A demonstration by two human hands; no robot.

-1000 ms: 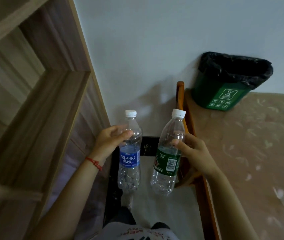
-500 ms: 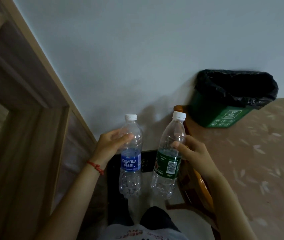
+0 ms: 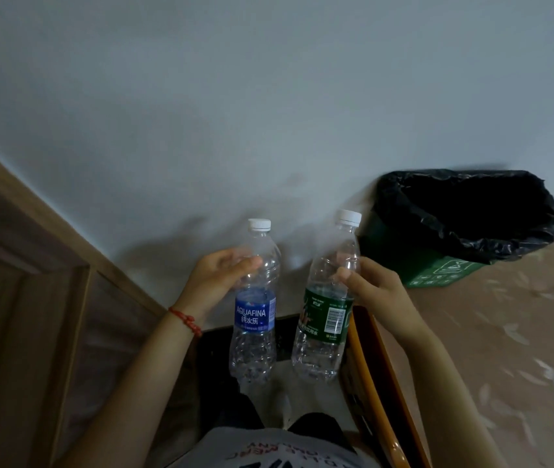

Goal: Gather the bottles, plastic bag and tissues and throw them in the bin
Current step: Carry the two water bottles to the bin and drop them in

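My left hand grips a clear bottle with a blue label and a white cap, held upright in the air. My right hand grips a second clear bottle with a green label, tilted slightly right, cap up. Both bottles look empty. The green bin with a black liner stands open against the wall, up and to the right of the right-hand bottle. No plastic bag or tissues are in sight.
A wooden shelf unit fills the left side. An orange wooden chair frame stands just below my right arm. A beige patterned floor spreads to the right. The pale wall is straight ahead.
The view has swung right and up, so the bin sits closer and larger. Both hands still hold their bottles at the same height.
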